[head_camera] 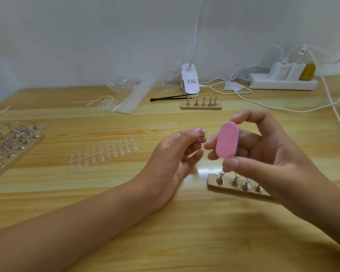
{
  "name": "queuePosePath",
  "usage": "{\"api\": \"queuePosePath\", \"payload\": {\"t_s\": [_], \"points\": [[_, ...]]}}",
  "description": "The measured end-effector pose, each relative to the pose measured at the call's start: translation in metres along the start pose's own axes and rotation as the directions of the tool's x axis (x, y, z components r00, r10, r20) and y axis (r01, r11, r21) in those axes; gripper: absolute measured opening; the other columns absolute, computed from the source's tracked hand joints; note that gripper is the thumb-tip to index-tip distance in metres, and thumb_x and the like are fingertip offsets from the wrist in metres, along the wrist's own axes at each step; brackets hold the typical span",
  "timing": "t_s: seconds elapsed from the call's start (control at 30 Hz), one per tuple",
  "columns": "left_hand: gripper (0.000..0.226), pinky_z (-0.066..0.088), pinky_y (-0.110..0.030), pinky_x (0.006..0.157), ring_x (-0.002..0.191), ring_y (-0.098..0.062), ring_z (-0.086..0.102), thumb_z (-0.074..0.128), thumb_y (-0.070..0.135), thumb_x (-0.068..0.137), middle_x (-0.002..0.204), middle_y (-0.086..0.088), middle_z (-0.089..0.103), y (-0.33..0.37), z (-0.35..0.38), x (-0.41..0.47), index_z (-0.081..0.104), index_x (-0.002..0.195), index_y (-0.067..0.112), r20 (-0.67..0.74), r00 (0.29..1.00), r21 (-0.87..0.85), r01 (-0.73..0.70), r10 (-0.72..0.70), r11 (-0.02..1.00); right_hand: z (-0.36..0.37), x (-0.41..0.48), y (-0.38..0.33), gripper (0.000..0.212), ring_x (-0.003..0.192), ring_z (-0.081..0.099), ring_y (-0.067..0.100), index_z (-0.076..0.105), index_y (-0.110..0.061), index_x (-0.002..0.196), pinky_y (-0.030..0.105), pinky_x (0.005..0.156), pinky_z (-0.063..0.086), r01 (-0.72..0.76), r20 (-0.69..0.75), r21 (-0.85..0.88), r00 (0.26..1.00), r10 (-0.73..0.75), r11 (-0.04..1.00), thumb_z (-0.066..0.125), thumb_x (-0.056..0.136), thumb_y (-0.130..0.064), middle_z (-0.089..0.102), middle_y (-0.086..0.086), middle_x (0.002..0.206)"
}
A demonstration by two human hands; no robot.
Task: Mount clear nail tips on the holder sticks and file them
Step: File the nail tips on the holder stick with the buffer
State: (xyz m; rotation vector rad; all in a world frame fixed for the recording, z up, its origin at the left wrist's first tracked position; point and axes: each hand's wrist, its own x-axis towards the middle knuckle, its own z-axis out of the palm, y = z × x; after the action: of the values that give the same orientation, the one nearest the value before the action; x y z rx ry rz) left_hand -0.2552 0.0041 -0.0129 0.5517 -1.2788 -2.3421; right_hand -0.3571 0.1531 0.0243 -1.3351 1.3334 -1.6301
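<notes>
My right hand (pixel 263 146) grips a pink oval nail file block (pixel 227 139) between fingertips and thumb, held above the table. My left hand (pixel 177 154) pinches a small metal holder stick (pixel 203 132) just left of the file; whether a clear tip sits on it cannot be told. Below my right hand lies a wooden base (pixel 212 182) with several metal holder sticks, partly hidden by the hand. A strip of clear nail tips (pixel 104 152) lies on the table to the left.
Another base with several holder sticks (pixel 201 106) stands farther back, near a black tool (pixel 169 98) and a white clip lamp (pixel 189 81). Boards of holder sticks (pixel 14 142) sit at the left edge. Plastic bags of tips (pixel 124 97) and a power strip (pixel 283 83) line the back.
</notes>
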Motion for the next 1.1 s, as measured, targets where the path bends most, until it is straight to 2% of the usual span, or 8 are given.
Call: {"api": "queuePosePath", "payload": {"t_s": [0.1,0.23,0.33,0.4,0.5,0.7,0.83,1.1], "points": [[0.051,0.054,-0.022,0.084,0.093,-0.010,0.060,0.076,0.027,0.078,0.100,-0.004,0.067,-0.001,-0.002,0.001,0.067,0.120,0.001,0.024,1.000,-0.010,-0.010,0.010,1.000,-0.007,0.004,0.000,0.051,0.083,0.072,0.017,0.050,-0.021,0.113,0.019,0.074,0.055,-0.069,-0.111,0.177,0.990,0.090,0.982,0.068,0.068,-0.004,0.074,0.012,0.096],[0.034,0.053,-0.018,0.080,0.087,-0.006,0.063,0.075,0.026,0.073,0.093,0.001,0.071,-0.003,-0.003,0.002,0.075,0.104,0.011,0.053,0.998,0.017,-0.025,0.024,1.000,-0.015,0.010,0.001,0.040,0.084,0.074,0.025,0.057,-0.016,0.108,0.021,0.072,0.057,-0.096,-0.219,0.308,0.961,0.168,0.947,0.068,0.072,-0.001,0.074,0.014,0.094],[0.029,0.053,-0.018,0.080,0.088,-0.006,0.062,0.077,0.029,0.073,0.094,0.001,0.071,-0.002,-0.003,0.002,0.078,0.099,0.014,0.071,0.997,0.026,-0.030,0.028,0.999,-0.018,0.009,0.001,0.030,0.089,0.073,0.032,0.059,-0.017,0.104,0.025,0.072,0.058,-0.125,-0.276,0.173,0.946,0.170,0.977,0.067,0.075,-0.016,0.074,0.015,0.093],[0.029,0.053,-0.018,0.080,0.087,-0.006,0.063,0.076,0.029,0.074,0.094,0.001,0.072,-0.002,-0.003,0.002,0.078,0.099,0.015,0.073,0.997,0.030,-0.032,0.030,0.999,-0.017,0.008,0.001,0.040,0.092,0.073,0.027,0.061,-0.019,0.108,0.025,0.076,0.058,-0.146,-0.284,-0.017,0.949,0.136,0.989,0.070,0.070,-0.028,0.074,0.013,0.092],[0.027,0.053,-0.018,0.081,0.088,-0.006,0.065,0.076,0.029,0.074,0.095,0.001,0.072,-0.003,-0.003,0.001,0.078,0.098,0.017,0.087,0.996,0.047,-0.040,0.036,0.998,-0.012,0.007,0.000,0.040,0.090,0.072,0.018,0.066,-0.016,0.106,0.019,0.080,0.056,-0.171,-0.246,-0.158,0.961,0.129,0.973,0.070,0.068,-0.026,0.074,0.009,0.094],[0.031,0.052,-0.016,0.079,0.083,-0.004,0.064,0.075,0.029,0.072,0.093,0.002,0.071,-0.003,0.000,-0.002,0.077,0.100,0.015,0.112,0.993,0.119,-0.058,0.045,0.991,-0.012,0.007,0.001,0.034,0.083,0.069,0.013,0.066,-0.014,0.100,0.019,0.076,0.055,-0.177,-0.245,-0.156,0.960,0.135,0.972,0.071,0.068,-0.024,0.073,0.001,0.089],[0.041,0.052,-0.016,0.080,0.086,-0.007,0.067,0.073,0.032,0.072,0.094,-0.001,0.074,-0.003,0.002,-0.005,0.075,0.106,0.009,0.132,0.989,0.171,-0.090,0.068,0.981,-0.009,0.007,0.003,0.037,0.083,0.073,0.016,0.061,-0.003,0.101,0.018,0.074,0.055,-0.193,-0.185,-0.077,0.967,0.176,0.978,0.072,0.068,-0.017,0.075,0.004,0.087],[0.038,0.052,-0.015,0.077,0.086,-0.008,0.066,0.074,0.034,0.070,0.095,-0.003,0.074,-0.002,0.003,-0.005,0.078,0.100,0.010,0.127,0.990,0.164,-0.088,0.068,0.982,-0.007,0.006,0.003,0.035,0.084,0.074,0.016,0.060,-0.004,0.095,0.018,0.073,0.056,-0.177,-0.214,-0.049,0.963,0.162,0.983,0.075,0.066,-0.018,0.076,0.006,0.089]]}}
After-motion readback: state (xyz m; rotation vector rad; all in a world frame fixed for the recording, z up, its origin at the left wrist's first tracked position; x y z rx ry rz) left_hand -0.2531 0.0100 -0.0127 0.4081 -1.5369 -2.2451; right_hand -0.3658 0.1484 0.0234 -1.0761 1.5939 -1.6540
